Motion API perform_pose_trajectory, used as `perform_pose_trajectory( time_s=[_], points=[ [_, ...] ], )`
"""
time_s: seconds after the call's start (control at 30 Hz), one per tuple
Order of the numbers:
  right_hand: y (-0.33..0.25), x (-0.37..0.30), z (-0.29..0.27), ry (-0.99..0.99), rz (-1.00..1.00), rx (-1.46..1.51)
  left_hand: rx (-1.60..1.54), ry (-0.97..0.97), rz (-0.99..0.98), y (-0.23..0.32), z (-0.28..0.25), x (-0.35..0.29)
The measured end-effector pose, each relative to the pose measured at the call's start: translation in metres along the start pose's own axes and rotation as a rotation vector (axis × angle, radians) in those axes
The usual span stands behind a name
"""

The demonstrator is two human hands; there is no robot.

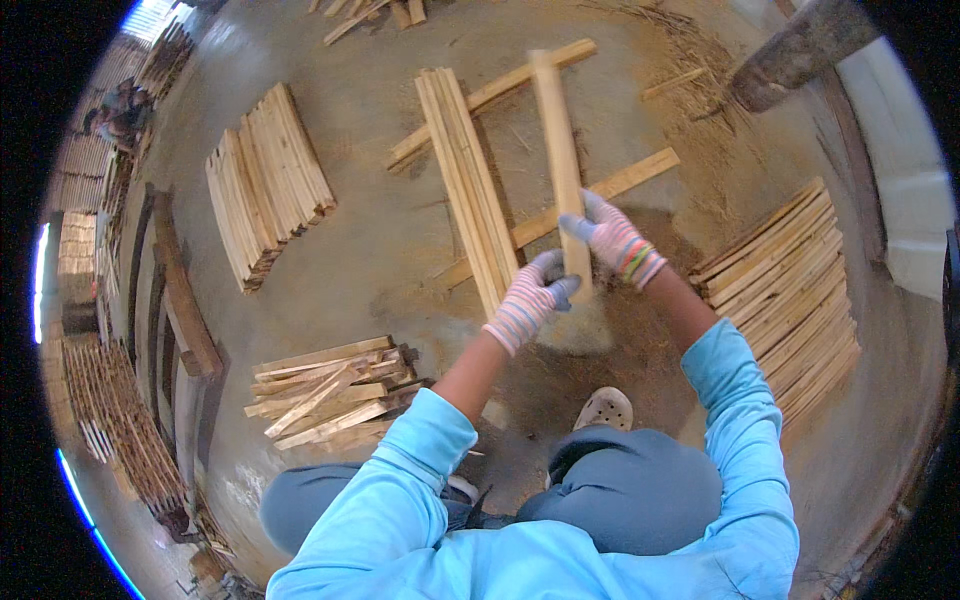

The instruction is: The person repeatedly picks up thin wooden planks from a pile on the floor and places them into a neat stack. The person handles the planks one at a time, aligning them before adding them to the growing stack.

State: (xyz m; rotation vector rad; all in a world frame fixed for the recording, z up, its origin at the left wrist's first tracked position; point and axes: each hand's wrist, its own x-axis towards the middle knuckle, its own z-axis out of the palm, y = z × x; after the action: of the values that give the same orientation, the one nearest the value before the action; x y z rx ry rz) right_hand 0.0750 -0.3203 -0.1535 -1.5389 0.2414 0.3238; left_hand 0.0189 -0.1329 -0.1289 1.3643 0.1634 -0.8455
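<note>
A wooden plank (560, 150), slightly blurred, is held lengthwise in front of me. My right hand (615, 243), in a striped glove with grey fingers, grips it from the right above its near end. Curled at the plank's near left edge are the fingers of my left hand (530, 300), gloved alike; its palm side is hidden. Just left of it, several planks lie side by side in a row (465, 180). This row rests across two crosswise wooden strips, a far strip (490, 88) and a near strip (635, 175).
Stacked planks (268, 180) stand at far left, and a larger stack (790, 300) is at right. Loose short pieces (330, 390) are heaped near left. A post (800, 55) rises at far right. Heavy beams (180, 290) line the left, with a person (120, 112) beyond.
</note>
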Motion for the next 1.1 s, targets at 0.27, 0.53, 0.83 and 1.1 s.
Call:
perform_pose_trajectory(
  time_s=[0.27,0.53,0.83,1.1],
  points=[
    [0.016,0.03,0.077,0.303,-0.28,-0.786,0.93,0.698,0.161,-0.034,-0.054,-0.061],
    [0.019,0.042,0.096,0.083,-0.118,-1.066,0.937,0.573,0.023,-0.058,-0.062,-0.034],
    [-0.065,0.108,0.183,0.024,0.139,-1.286,0.952,0.354,-0.03,-0.06,-0.083,-0.042],
    [-0.061,0.126,0.219,0.25,0.049,-1.002,0.574,0.45,0.036,-0.039,-0.108,-0.075]
  ],
)
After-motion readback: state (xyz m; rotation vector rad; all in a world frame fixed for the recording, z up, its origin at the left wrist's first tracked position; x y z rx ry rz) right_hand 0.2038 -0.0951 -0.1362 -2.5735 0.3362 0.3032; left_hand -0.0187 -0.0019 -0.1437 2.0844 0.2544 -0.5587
